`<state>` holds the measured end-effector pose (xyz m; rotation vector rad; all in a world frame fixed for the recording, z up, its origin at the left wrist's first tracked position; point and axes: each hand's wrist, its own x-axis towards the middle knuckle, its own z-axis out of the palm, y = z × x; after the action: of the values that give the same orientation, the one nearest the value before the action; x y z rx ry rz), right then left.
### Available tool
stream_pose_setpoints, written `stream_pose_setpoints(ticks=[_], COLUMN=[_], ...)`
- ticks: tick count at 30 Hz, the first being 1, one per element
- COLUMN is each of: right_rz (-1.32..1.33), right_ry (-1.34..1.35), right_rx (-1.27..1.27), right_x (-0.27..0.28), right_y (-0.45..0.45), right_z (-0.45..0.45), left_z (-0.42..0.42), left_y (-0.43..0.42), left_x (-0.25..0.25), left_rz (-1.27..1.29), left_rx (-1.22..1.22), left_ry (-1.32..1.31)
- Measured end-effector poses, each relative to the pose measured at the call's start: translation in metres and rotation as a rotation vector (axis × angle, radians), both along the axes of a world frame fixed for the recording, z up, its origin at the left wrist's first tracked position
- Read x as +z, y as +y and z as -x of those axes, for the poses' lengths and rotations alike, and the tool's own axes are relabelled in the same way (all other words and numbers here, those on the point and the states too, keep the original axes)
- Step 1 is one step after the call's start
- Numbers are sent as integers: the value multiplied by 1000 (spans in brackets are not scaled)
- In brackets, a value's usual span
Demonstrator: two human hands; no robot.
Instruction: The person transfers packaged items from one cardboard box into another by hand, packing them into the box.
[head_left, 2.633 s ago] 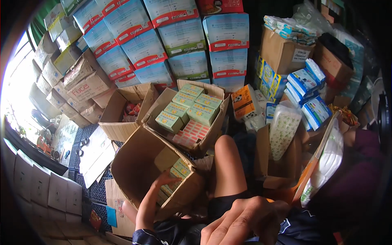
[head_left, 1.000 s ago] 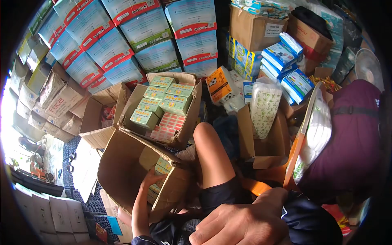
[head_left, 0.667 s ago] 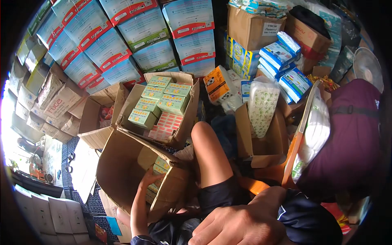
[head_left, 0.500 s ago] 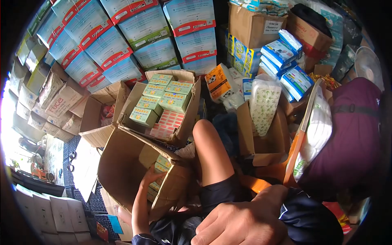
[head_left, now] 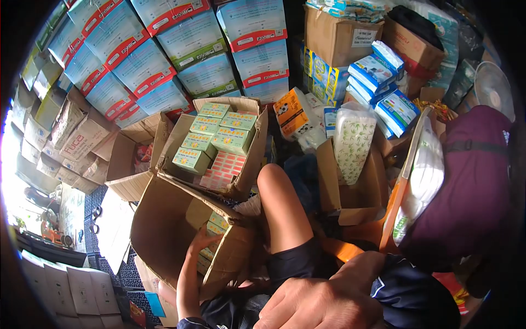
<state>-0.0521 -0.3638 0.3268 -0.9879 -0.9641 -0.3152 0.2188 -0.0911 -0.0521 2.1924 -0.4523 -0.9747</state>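
Left hand (head_left: pixel 205 239): inside my tilted carton (head_left: pixel 233 253), fingers parted against small green boxes (head_left: pixel 218 220) — whether I grip one, I cannot tell.
Right hand (head_left: pixel 323 304): close before me, fingers curled, palm hidden; I cannot tell what it holds.
Cardboard: brown, creased, rough-edged.
Carton beyond (head_left: pixel 259 140): block-shaped green cartons (head_left: pixel 233 140) — beside pink-and-white packs (head_left: pixel 223 166).

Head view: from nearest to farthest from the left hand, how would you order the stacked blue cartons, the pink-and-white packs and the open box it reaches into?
1. Open box: around the left hand.
2. Pink-and-white packs: in the next carton, beyond.
3. Stacked blue cartons: at the back.
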Motion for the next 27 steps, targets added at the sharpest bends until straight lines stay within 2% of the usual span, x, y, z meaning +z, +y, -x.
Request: stream_pose_setpoints(ticks=[3, 4, 6, 7, 8, 9, 10, 12, 15, 18, 19, 21, 22, 23, 24, 26, 27], right_rz=[-36, -148, -267, -248, -240, -231, -184, -133, -130, -132, -121, -127, -200, -346, -486, -737, -724], right_ry=[36, -168, -376, -321, -300, -280, -114, 50, 139, 232, 233, 221, 313, 507, 679, 991, 882], right_rx=[-28, -144, -256, -240, -227, -213, -165, -115, -142, -187, -99, 272, 294, 243, 196, 121, 161], right_x=[-9, -12, -14, -14, -10, -6, 5, 14, 16, 15, 14, -6, -12, -9, -7, -2, -8], right_y=[10, 17, 22, 21, 17, 13, 4, -2, -2, -4, -6, 4, 4, 3, 4, 7, 2], right_z=[1, -8, -12, -9, -8, -6, -4, 1, 5, 11, 10, 9, 14, 18, 18, 11, 4], left_z=[-11, -7, -11, -26, -39, -9, -4, -1, -4, -4, -8, -3, -7, 2, 4, -2, -12], left_y=[12, 8, 15, 33, 43, 16, 9, 6, 6, 2, 9, 11, 10, 5, 3, 8, 18], left_x=[-29, -19, -30, -80, -104, -32, -14, -3, -11, -8, -20, -24, -19, 1, 10, -17, -44], left_rz=[130, 92, 48, 97, 148, 47, 46, 27, 33, 78, 95, 102, 122, 203, 107, 355, 281], left_rx=[-65, -63, -58, -114, -167, -66, -62, -75, -110, -123, -154, -246, -254, -196, -127, -119, -121], left_ry=[-22, -38, -59, -138, -224, -165, -169, -97, -196, -183, -278, -596, -530, -152, 70, 94, -103])
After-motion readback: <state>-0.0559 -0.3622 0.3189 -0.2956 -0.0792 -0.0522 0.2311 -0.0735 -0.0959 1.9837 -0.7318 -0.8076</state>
